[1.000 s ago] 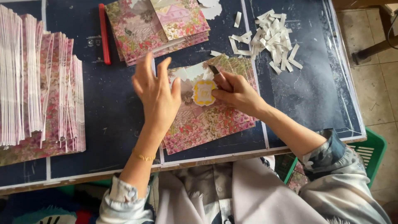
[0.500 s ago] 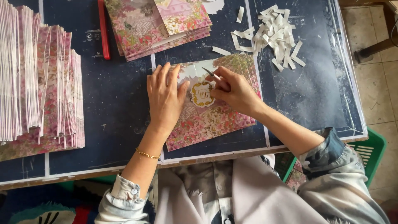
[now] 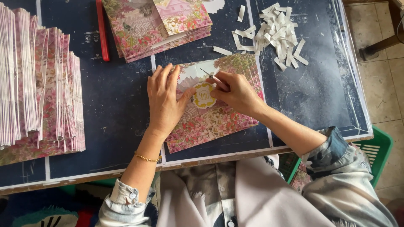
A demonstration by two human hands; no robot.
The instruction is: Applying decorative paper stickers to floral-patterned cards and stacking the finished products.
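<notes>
Nearest, at the table's near edge: pale sleeves, a thin gold bracelet on the left wrist, and off to the right a green plastic crate on the tiled floor.

Just beyond, flat on the dark blue table top: a floral printed card, pink blossoms below, pale sky above, lying slightly tilted. Left hand spread palm-down over the card's left edge — fingers open and flat, pressing, gripping nothing, thumb reaching toward the middle. Right hand on the card's centre, fingers curled closed around a slim pointed tool, tip aimed far-left. Between the two hands, touching the thumb of each: a small round sticker, white with a yellow scalloped border, sitting on the card.

To the left, well apart from the hands: a dense row of folded floral cards standing on edge, pink and white.

Farther back, left of centre: a red stick-like item lying lengthwise. Beside it to the right, a flat stack of floral cards, fanned a little. Far right: a loose heap of white paper strips — a few strays scattered toward the card in hand.
</notes>
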